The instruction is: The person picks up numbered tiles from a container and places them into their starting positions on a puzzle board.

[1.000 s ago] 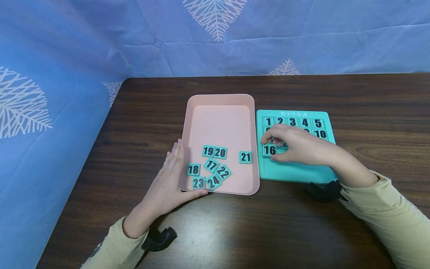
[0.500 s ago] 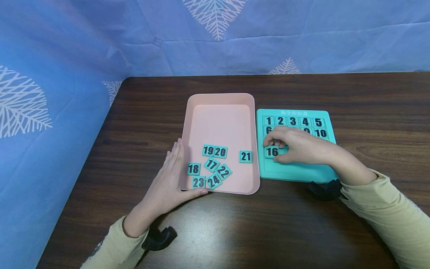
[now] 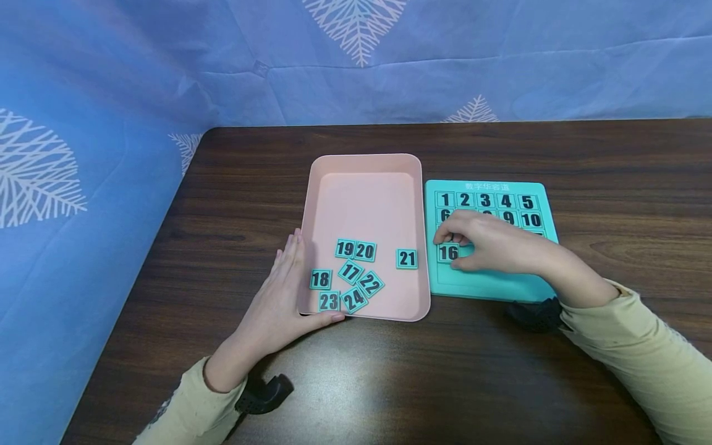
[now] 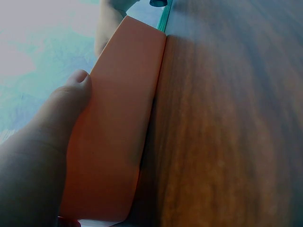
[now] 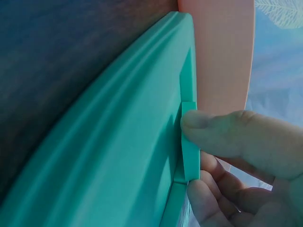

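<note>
In the head view my right hand (image 3: 497, 244) pinches the number 16 tile (image 3: 448, 252) between thumb and fingers. The tile is at the left side of the teal number puzzle board (image 3: 495, 284), below the rows of placed tiles. The right wrist view shows the thumb on the edge of this tile (image 5: 191, 156), which sits tilted against the board's frame. My left hand (image 3: 275, 300) rests against the near left corner of the pink tray (image 3: 369, 207), fingers straight along its side and thumb at the front rim. Part of the second and third tile rows is hidden by my right hand.
Inside the tray lie several loose number tiles, among them 21 (image 3: 406, 259), 17 (image 3: 350, 272) and 18 (image 3: 320, 279). Tray and board stand side by side on a dark wooden table (image 3: 389, 383). A blue patterned cloth (image 3: 267, 62) hangs behind.
The number 16 tile has shifted slightly to the right and toward the near side of the board, with my right hand holding it. My left hand and the tray have stayed put.
</note>
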{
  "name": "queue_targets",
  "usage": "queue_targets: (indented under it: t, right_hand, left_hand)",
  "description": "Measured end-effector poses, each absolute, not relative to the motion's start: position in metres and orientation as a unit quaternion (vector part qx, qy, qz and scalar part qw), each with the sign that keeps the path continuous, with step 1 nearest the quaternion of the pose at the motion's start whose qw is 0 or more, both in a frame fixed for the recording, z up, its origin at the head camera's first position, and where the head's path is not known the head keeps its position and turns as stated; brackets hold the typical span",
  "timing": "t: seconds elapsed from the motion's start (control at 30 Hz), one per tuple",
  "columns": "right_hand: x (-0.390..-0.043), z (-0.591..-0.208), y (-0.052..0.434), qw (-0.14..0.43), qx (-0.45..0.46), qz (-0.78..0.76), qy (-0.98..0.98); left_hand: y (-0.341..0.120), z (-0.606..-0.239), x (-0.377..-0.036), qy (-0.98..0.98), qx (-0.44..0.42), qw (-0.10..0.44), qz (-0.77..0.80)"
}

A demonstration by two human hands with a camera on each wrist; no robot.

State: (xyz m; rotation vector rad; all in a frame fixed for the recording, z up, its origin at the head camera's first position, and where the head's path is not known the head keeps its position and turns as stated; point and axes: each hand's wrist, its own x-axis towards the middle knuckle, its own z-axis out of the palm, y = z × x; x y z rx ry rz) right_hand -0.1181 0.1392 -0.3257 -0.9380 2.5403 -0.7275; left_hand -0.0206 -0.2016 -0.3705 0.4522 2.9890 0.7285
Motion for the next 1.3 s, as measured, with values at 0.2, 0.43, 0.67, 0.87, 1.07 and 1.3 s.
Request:
queue_targets:
  t: [0.2,0.43,0.67,0.87,1.07,1.3]
  right_hand:
    - [-0.118,-0.328,0.138,0.163,-0.327,-0.251,0.897]
    - [-0.118,-0.329,0.137,0.156,-0.321,-0.246,0.901]
    - [-0.118,-0.330,0.136,0.154,-0.320,-0.247,0.901]
    - [-0.118,-0.329,0.137,0.156,-0.327,-0.251,0.898]
    - [-0.119,-0.321,0.134,0.156,-0.342,-0.262,0.889]
    - [-0.120,-0.307,0.127,0.136,-0.350,-0.259,0.890]
  left_hand:
    - [-0.202,-0.371,-0.021,0.961,0.150,0.013,0.234]
    - [-0.202,-0.372,-0.021,0.960,0.152,0.011,0.234]
    - [-0.202,-0.371,-0.021,0.961,0.150,0.013,0.233]
    - [-0.202,-0.371,-0.021,0.960,0.151,0.012,0.235]
    - [-0.202,-0.371,-0.021,0.960,0.153,0.007,0.234]
    - [-0.203,-0.371,-0.021,0.959,0.152,0.009,0.237]
